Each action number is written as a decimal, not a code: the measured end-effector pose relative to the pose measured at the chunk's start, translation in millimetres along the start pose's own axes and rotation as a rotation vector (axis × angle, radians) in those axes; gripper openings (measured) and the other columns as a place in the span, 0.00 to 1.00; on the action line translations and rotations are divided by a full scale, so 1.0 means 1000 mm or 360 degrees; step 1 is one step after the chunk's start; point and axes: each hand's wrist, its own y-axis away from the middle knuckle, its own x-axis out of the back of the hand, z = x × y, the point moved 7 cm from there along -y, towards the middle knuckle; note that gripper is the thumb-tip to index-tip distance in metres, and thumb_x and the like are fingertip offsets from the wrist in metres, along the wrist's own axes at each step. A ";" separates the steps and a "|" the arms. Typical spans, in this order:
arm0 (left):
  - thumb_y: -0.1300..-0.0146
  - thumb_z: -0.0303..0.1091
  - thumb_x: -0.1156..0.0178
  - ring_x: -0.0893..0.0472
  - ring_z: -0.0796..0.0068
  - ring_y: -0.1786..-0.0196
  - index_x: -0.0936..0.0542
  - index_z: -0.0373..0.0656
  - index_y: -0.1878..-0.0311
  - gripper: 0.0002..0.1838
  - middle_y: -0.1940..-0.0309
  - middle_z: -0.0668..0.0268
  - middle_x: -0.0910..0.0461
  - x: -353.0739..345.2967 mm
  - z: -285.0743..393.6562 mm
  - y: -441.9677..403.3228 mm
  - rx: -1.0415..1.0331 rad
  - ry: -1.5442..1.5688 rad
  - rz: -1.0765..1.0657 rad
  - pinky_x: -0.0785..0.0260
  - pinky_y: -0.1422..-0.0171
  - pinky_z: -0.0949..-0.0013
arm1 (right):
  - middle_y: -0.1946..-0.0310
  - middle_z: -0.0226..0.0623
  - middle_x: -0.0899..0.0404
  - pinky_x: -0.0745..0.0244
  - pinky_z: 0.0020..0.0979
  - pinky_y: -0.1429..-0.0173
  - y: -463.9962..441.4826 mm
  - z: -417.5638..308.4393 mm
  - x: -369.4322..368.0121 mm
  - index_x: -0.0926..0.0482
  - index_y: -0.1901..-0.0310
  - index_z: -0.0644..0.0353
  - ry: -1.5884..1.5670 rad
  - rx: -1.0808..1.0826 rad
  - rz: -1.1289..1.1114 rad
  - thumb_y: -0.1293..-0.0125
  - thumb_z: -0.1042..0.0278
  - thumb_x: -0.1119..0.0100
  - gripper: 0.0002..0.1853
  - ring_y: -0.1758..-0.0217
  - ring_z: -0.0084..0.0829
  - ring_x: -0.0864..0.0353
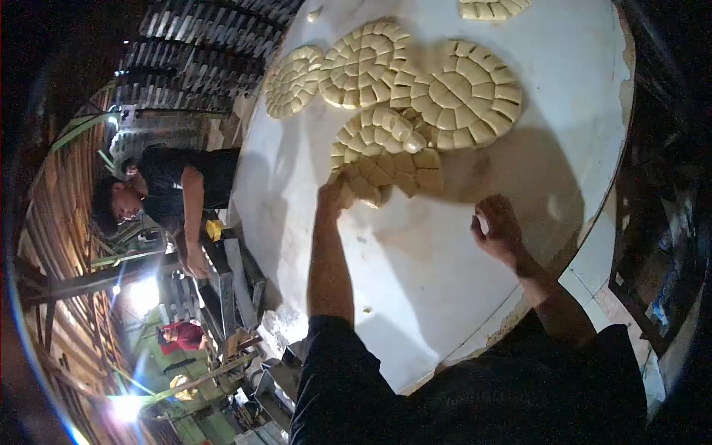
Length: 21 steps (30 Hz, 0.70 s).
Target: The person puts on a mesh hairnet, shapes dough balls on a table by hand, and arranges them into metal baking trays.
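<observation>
On the pale table lie several round slabs of cream-coloured dough, cut into small blocks in rings. My left hand (337, 194) grips the near left edge of a group of cut dough pieces (389, 170); its fingertips are partly hidden there. Directly behind, a row of dough blocks (378, 127) is heaped up, with one lying at its right end. To the right, apart from the dough, my right hand (498, 230) is curled closed, thumb against fingers. Whether anything small is inside it cannot be made out. A larger cut dough round (463, 96) lies beyond it.
More dough rounds (363, 65) lie at the far left of the table (297, 178), another at its far edge. Left of the table, a person in dark clothes (193, 185) leans near metal trays (236, 278). Farther off is a person in red (183, 337). Stacked racks (200, 59) stand behind.
</observation>
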 end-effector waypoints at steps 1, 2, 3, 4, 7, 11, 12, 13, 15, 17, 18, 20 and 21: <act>0.45 0.49 0.25 0.19 0.71 0.64 0.19 0.31 0.52 0.29 0.62 0.60 0.17 0.006 -0.016 0.003 -0.0265 0.0380 0.0146 0.24 0.60 0.66 | 0.69 0.44 0.27 0.32 0.47 0.52 -0.005 -0.003 -0.006 0.27 0.66 0.60 -0.0017 0.0020 0.0010 0.48 0.77 0.39 0.08 0.61 0.49 0.26; 0.44 0.51 0.26 0.19 0.70 0.64 0.18 0.31 0.54 0.29 0.65 0.60 0.17 0.011 -0.025 0.019 -0.0259 0.0328 0.0445 0.25 0.60 0.66 | 0.69 0.44 0.27 0.31 0.46 0.52 -0.012 -0.008 -0.007 0.26 0.66 0.60 0.0070 0.0154 0.0061 0.48 0.76 0.39 0.08 0.61 0.49 0.25; 0.44 0.53 0.27 0.19 0.69 0.64 0.17 0.31 0.56 0.29 0.67 0.59 0.17 0.015 -0.035 0.039 -0.0234 0.0290 0.0742 0.25 0.60 0.66 | 0.69 0.44 0.26 0.31 0.46 0.51 -0.016 -0.012 -0.005 0.26 0.66 0.60 0.0163 0.0292 0.0101 0.48 0.75 0.38 0.08 0.61 0.49 0.25; 0.43 0.55 0.29 0.18 0.67 0.63 0.16 0.33 0.56 0.29 0.69 0.57 0.17 0.016 -0.043 0.059 -0.0309 -0.0014 0.0888 0.24 0.59 0.65 | 0.69 0.44 0.26 0.31 0.46 0.51 -0.018 -0.013 -0.002 0.26 0.66 0.60 0.0167 0.0324 0.0083 0.48 0.75 0.38 0.08 0.61 0.49 0.25; 0.41 0.54 0.31 0.18 0.66 0.65 0.15 0.37 0.58 0.25 0.69 0.59 0.16 0.002 -0.081 0.143 -0.0386 0.0130 0.1279 0.25 0.58 0.62 | 0.70 0.41 0.25 0.30 0.45 0.50 -0.013 -0.006 -0.013 0.25 0.67 0.59 0.0015 0.0063 -0.0218 0.47 0.72 0.37 0.07 0.60 0.47 0.23; 0.37 0.59 0.37 0.24 0.74 0.71 0.18 0.40 0.51 0.28 0.69 0.67 0.19 -0.042 -0.144 0.228 -0.0503 0.0893 0.0663 0.29 0.68 0.66 | 0.75 0.36 0.28 0.29 0.35 0.60 0.007 -0.012 -0.017 0.30 0.69 0.59 -0.0176 0.0009 -0.0052 0.43 0.71 0.35 0.10 0.73 0.36 0.28; 0.33 0.56 0.40 0.23 0.75 0.67 0.20 0.39 0.47 0.27 0.66 0.66 0.19 -0.055 -0.157 0.253 -0.0611 0.1160 0.0639 0.29 0.66 0.70 | 0.76 0.35 0.29 0.30 0.34 0.62 0.016 -0.025 -0.021 0.30 0.69 0.59 -0.0171 -0.0064 -0.0117 0.41 0.69 0.35 0.11 0.74 0.34 0.29; 0.29 0.49 0.43 0.21 0.72 0.56 0.23 0.38 0.41 0.24 0.55 0.62 0.19 -0.064 -0.185 0.265 -0.0540 0.1030 0.0407 0.26 0.59 0.69 | 0.76 0.36 0.30 0.30 0.33 0.62 0.034 -0.039 -0.038 0.30 0.70 0.60 -0.0330 -0.0172 -0.0381 0.37 0.67 0.37 0.12 0.73 0.33 0.30; 0.26 0.37 0.47 0.24 0.68 0.47 0.37 0.46 0.29 0.25 0.46 0.61 0.26 -0.099 -0.230 0.296 -0.0456 0.1908 0.0183 0.27 0.49 0.69 | 0.73 0.38 0.29 0.31 0.36 0.62 0.122 -0.021 -0.117 0.32 0.69 0.62 -0.0403 0.0495 -0.0555 0.30 0.55 0.43 0.18 0.70 0.33 0.29; 0.31 0.49 0.40 0.24 0.68 0.48 0.38 0.37 0.34 0.33 0.48 0.60 0.26 -0.092 -0.231 0.358 -0.0679 0.1537 0.0274 0.28 0.44 0.65 | 0.38 0.55 0.32 0.40 0.58 0.33 0.191 -0.099 -0.117 0.34 0.38 0.67 -0.0071 0.0125 -0.1189 0.29 0.37 0.55 0.36 0.36 0.53 0.34; 0.29 0.45 0.41 0.23 0.69 0.51 0.35 0.39 0.38 0.26 0.49 0.61 0.26 -0.097 -0.241 0.380 -0.0729 0.1874 0.0202 0.26 0.48 0.66 | 0.36 0.59 0.35 0.42 0.55 0.30 0.210 -0.152 -0.094 0.37 0.34 0.67 -0.0234 -0.0282 -0.1086 0.29 0.38 0.52 0.38 0.32 0.58 0.37; 0.26 0.42 0.46 0.22 0.71 0.54 0.31 0.41 0.47 0.15 0.53 0.63 0.25 -0.074 -0.282 0.368 -0.1046 0.1474 0.0346 0.26 0.50 0.68 | 0.34 0.62 0.39 0.42 0.45 0.27 0.243 -0.167 -0.106 0.42 0.30 0.66 -0.1077 -0.0727 -0.0882 0.31 0.46 0.41 0.39 0.26 0.49 0.43; 0.25 0.42 0.47 0.22 0.71 0.55 0.30 0.42 0.50 0.14 0.55 0.64 0.25 -0.061 -0.288 0.376 -0.1212 0.1086 0.0557 0.26 0.51 0.68 | 0.41 0.52 0.32 0.32 0.43 0.37 0.259 -0.166 -0.105 0.34 0.40 0.67 -0.0834 -0.0591 -0.0204 0.33 0.54 0.36 0.30 0.38 0.42 0.31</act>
